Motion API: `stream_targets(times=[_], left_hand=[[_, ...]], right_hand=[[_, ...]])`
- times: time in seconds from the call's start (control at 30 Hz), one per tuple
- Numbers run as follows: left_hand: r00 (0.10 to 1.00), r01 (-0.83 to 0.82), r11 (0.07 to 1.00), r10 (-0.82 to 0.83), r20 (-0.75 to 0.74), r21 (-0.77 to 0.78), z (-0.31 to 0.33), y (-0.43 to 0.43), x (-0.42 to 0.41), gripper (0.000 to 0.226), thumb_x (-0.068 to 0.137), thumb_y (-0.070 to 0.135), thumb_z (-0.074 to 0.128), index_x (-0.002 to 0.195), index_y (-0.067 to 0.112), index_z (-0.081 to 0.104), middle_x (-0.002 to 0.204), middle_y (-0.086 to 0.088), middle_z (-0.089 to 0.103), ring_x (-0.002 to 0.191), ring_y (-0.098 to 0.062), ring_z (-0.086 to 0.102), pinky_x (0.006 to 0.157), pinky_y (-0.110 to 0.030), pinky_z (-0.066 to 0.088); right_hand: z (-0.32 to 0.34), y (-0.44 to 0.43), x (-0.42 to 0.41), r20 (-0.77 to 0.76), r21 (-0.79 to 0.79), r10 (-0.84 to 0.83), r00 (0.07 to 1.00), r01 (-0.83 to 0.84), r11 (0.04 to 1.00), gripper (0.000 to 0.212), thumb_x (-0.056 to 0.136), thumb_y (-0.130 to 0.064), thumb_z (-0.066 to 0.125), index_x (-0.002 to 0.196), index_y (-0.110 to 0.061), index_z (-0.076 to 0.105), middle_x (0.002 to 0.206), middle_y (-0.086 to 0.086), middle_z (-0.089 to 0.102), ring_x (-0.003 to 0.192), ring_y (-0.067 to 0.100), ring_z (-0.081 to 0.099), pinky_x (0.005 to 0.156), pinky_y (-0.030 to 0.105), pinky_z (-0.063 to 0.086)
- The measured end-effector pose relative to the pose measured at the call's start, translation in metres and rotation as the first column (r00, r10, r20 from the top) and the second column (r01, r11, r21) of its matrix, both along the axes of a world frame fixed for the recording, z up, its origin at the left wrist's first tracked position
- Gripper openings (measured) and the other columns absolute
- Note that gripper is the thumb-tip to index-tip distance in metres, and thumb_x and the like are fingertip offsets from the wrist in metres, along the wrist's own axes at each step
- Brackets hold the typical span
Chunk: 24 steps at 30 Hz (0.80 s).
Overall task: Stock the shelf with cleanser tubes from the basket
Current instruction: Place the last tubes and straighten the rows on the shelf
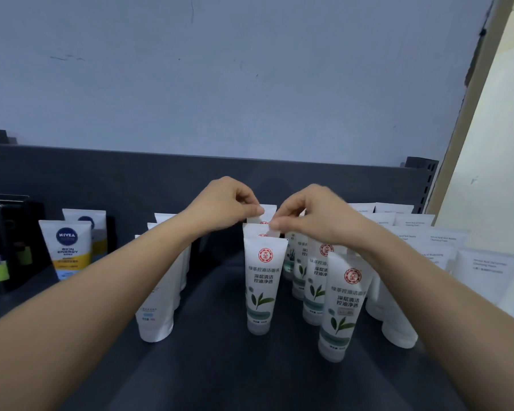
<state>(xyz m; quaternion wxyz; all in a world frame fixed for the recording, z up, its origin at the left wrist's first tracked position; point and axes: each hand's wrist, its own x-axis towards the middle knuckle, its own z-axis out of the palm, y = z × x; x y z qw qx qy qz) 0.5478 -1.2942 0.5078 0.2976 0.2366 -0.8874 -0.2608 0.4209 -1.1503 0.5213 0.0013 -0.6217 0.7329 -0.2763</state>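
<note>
White cleanser tubes with a red seal and green leaf stand cap-down on the dark shelf. One row of three runs back from the front tube. My left hand pinches the top edge of the rearmost tube in that row. My right hand pinches the top edge of the middle tube. A second row of the same tubes stands to the right, led by a front tube. The basket is out of sight.
Plain white tubes stand in a row on the left, under my left forearm. Nivea tubes and dark boxes are at far left. More white tubes crowd the right side. The shelf's dark back panel rises behind.
</note>
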Motion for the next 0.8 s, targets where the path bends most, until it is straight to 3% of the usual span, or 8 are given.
stream_targets(times=[0.1,0.2,0.4,0.6,0.8], left_hand=[[1.000,0.007,0.998,-0.006,0.021,-0.068,0.011,0.006,-0.018,0.009,0.085,0.025,0.070,0.087,0.020,0.077,0.087,0.009,0.072,0.087,-0.006,0.064,0.075,-0.022,0.051],[0.996,0.041,0.986,-0.028,0.084,-0.161,0.020,0.011,-0.044,0.014,0.087,0.022,0.067,0.095,0.017,0.077,0.096,0.007,0.072,0.094,-0.008,0.063,0.082,-0.024,0.049],[0.957,0.092,0.947,0.001,0.289,-0.308,0.018,0.003,-0.093,0.023,0.089,0.017,0.064,0.111,0.015,0.072,0.117,0.001,0.068,0.105,-0.017,0.062,0.088,-0.028,0.047],[0.945,0.046,0.950,0.059,0.322,-0.309,0.009,-0.012,-0.116,0.020,0.083,0.012,0.071,0.102,0.016,0.074,0.111,0.000,0.070,0.101,-0.019,0.064,0.088,-0.031,0.051],[0.949,0.049,0.951,0.051,0.312,-0.305,0.006,-0.018,-0.120,0.005,0.082,0.013,0.073,0.086,0.015,0.075,0.093,0.000,0.072,0.084,-0.017,0.066,0.075,-0.030,0.052]], right_hand=[[0.009,0.004,-0.024,0.003,-0.084,-0.164,0.986,0.164,0.983,0.007,0.084,-0.025,0.071,0.088,-0.023,0.076,0.089,-0.010,0.073,0.084,0.006,0.065,0.076,0.024,0.050],[0.007,0.004,-0.045,-0.083,-0.008,-0.296,0.952,0.296,0.955,0.015,0.085,-0.023,0.071,0.099,-0.020,0.075,0.100,-0.007,0.072,0.093,0.009,0.063,0.081,0.024,0.046],[-0.001,-0.001,-0.060,-0.157,0.106,-0.325,0.932,0.344,0.933,0.023,0.082,-0.022,0.073,0.105,-0.020,0.073,0.102,-0.004,0.071,0.099,0.015,0.064,0.087,0.028,0.049],[-0.004,-0.005,-0.068,-0.137,0.132,-0.308,0.941,0.326,0.936,0.012,0.083,-0.016,0.072,0.094,-0.019,0.075,0.096,-0.005,0.072,0.072,0.009,0.056,0.076,0.024,0.047],[-0.006,-0.011,-0.072,-0.112,0.100,-0.284,0.952,0.295,0.950,0.011,0.083,-0.015,0.073,0.094,-0.017,0.076,0.090,-0.007,0.070,0.083,0.009,0.059,0.079,0.023,0.046]])
